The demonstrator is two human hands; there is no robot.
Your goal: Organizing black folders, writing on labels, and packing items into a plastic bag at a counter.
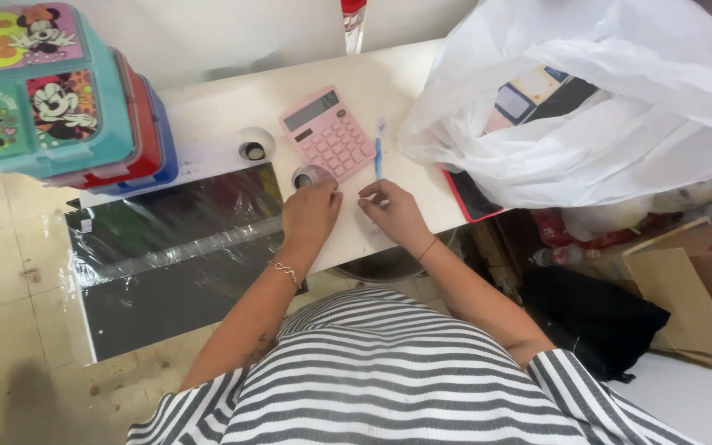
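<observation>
Your hands at a tape roll on the worktop (208,107)

Your left hand (311,213) closes on the half-hidden tape roll (308,175), hole up; your right hand (393,210) pinches something unclear.

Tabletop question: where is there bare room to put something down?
The white table is bare between the stacked lunch boxes and the pink calculator, around the white tape roll. A smaller bare strip lies near the right hand. It is crowded by the plastic bag and around the left hand.
</observation>
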